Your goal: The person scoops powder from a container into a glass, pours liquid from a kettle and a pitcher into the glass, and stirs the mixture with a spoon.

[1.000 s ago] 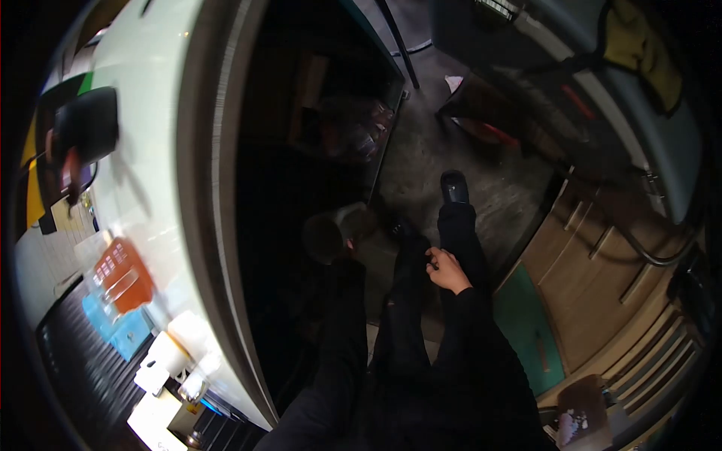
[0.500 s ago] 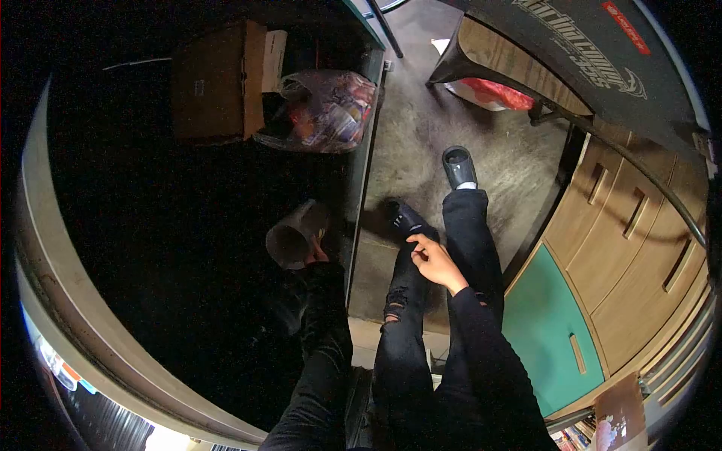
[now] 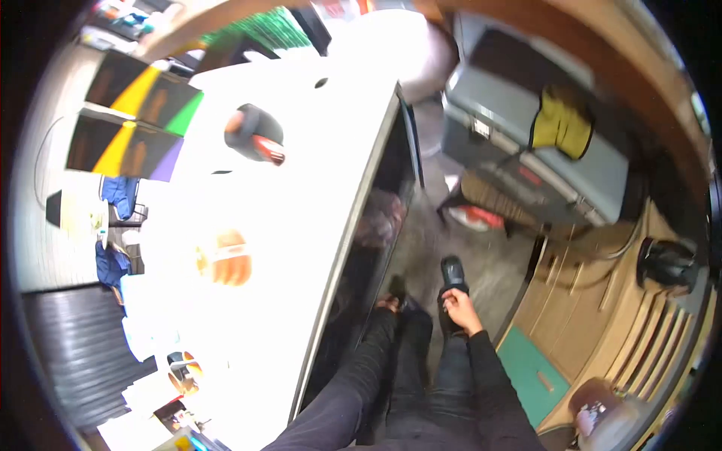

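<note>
Reaching down beside our legs, our left arm stretches long in its black sleeve, bringing our left hand (image 3: 388, 303) low by the edge of the white table (image 3: 323, 169), at a small dark thing (image 3: 397, 286). Blur hides those fingers, so we cannot tell whether they grip it or merely touch it. Our right forearm angles inward, with our right hand (image 3: 460, 310) above the trouser leg near a dark shoe (image 3: 452, 269); its fingers curl inward, and we cannot tell how tightly they close. To our right stands a wooden drawer cabinet (image 3: 560, 319) with a green front (image 3: 530, 379), its contents hidden. On the table sits an orange container (image 3: 232, 259), too blurred to show what it holds. Beyond our hands, a blurred pinkish bag (image 3: 380, 216) sits beneath the tabletop, and farther off we see a grey case (image 3: 496, 154), closed, a yellow cloth (image 3: 564, 126) draped over it
</note>
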A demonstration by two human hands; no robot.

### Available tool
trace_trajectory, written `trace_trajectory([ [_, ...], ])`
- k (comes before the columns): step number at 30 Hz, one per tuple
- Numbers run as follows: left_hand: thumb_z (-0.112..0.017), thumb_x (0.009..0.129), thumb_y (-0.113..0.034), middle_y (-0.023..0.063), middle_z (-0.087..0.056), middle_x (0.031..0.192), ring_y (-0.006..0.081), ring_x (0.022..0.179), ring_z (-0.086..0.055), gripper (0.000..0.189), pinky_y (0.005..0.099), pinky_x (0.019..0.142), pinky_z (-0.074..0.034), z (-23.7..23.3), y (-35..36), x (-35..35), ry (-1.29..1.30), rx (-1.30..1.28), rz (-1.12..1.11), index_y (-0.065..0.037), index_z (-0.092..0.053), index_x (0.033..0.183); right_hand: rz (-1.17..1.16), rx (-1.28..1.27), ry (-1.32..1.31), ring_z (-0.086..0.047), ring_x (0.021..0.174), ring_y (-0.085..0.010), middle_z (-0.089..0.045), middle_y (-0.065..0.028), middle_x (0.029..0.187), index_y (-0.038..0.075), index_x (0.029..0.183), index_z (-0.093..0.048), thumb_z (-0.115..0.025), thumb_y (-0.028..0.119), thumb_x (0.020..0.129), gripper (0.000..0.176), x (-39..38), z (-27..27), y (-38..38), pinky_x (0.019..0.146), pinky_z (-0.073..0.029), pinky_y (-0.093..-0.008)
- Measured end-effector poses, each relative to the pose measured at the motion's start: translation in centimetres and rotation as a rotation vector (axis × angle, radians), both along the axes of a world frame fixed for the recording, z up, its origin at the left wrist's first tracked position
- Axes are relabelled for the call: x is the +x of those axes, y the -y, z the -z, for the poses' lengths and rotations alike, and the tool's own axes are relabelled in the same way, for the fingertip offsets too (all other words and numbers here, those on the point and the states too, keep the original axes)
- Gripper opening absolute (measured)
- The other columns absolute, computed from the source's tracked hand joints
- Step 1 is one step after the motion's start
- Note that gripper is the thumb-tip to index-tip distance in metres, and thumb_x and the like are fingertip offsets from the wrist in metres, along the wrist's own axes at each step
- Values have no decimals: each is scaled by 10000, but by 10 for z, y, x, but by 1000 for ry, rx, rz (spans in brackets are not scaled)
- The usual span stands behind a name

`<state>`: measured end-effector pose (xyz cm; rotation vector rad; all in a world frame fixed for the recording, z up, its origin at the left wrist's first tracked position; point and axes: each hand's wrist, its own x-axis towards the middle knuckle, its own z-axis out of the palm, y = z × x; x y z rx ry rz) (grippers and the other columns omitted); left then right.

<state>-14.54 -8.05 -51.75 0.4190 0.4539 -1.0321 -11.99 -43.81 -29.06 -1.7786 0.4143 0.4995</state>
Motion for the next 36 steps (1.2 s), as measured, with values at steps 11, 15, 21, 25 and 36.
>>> trace_trajectory([
  [11,-643,965,-221,102,-701,1036,176,952,-673,438,315,844,-537,-362,178,133,810,822,-79,-26,-536,1343,-105,162,359,-641,795,-100,-671,-55,855,-36,1036,-625,-533,-4,963,122,111,-240,-27,737,-523,-245],
  [15,-561,1008,-145,125,-621,1248,188,1142,-614,388,327,981,-498,-449,146,120,884,569,-217,2,-494,1361,-184,222,500,-632,800,-92,-667,-38,859,-26,1017,-638,-560,16,967,102,114,-295,-55,734,-507,-239],
  [21,-548,1018,-167,115,-618,1224,186,1153,-602,363,329,1002,-488,-539,72,79,874,587,-349,-3,-516,1340,-299,298,546,-631,784,-89,-664,-41,840,-26,1010,-647,-574,25,962,101,134,-331,-104,715,-495,-233],
  [25,-543,1017,-155,112,-637,1185,180,1137,-611,352,326,987,-497,-543,38,69,839,715,-445,-4,-523,1334,-421,284,619,-628,763,-91,-663,-49,907,-33,1072,-627,-586,36,959,139,167,-337,-142,719,-505,-243],
  [36,-588,979,-139,95,-567,1341,200,1283,-525,437,330,1009,-463,-528,4,115,680,1065,-1042,-49,-468,1390,-780,228,669,-645,892,-156,-680,-78,979,-16,1096,-620,-633,140,955,211,255,-336,-213,776,-527,-300],
])
